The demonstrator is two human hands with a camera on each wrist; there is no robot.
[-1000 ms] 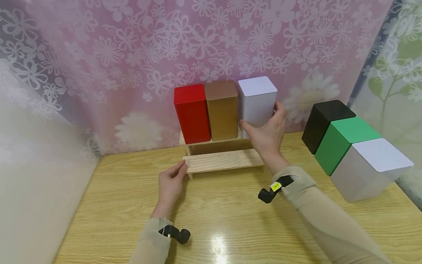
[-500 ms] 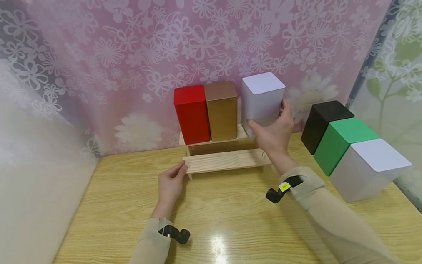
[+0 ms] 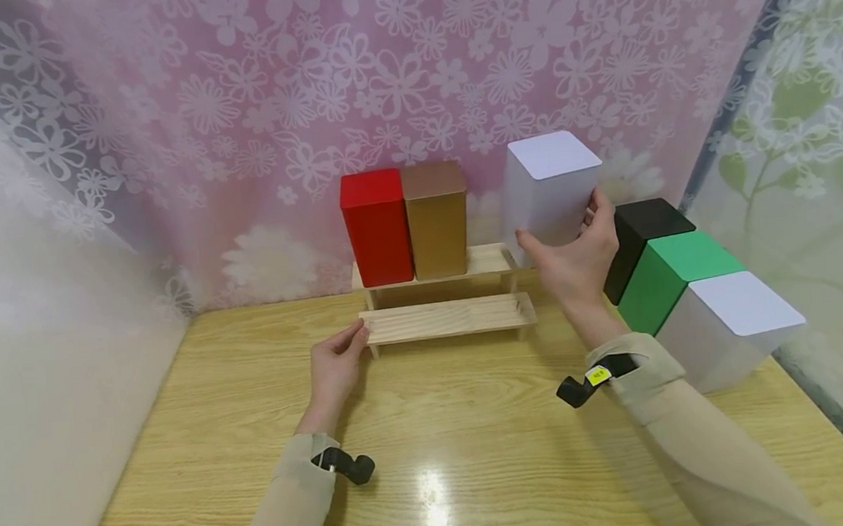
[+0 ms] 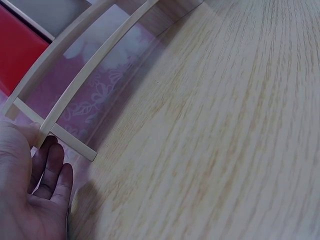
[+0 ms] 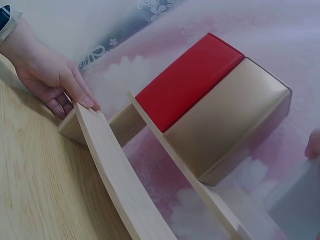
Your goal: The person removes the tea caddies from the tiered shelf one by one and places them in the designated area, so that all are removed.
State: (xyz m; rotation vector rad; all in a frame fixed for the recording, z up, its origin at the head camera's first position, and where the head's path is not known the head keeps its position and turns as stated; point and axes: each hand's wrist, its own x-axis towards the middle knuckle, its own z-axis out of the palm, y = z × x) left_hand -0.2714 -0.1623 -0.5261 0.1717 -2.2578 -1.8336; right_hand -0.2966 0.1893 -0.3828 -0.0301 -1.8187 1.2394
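Observation:
My right hand (image 3: 580, 270) grips a white box (image 3: 552, 189) from its front and side, thumb on one face and fingers on another. The box is just right of a two-step wooden rack (image 3: 449, 319), apart from the gold box. In the right wrist view only a fingertip (image 5: 313, 145) and part of that box (image 5: 300, 200) show. At the rack's left end my left hand (image 3: 335, 375) pinches the lower step; the left wrist view shows its thumb above and fingers (image 4: 50, 170) below. A red box (image 3: 377, 229) and a gold box (image 3: 437, 224) stand side by side on the upper step.
To the right, a black box (image 3: 637, 236), a green box (image 3: 663, 275) and another white box (image 3: 721, 337) stand in a slanting row on the wood-grain table (image 3: 254, 411). A pink flowered curtain (image 3: 266, 126) hangs right behind the rack.
My right hand has lifted the white box off the upper step's right end and carried it rightward. The left hand stays on the rack. The view has shifted slightly.

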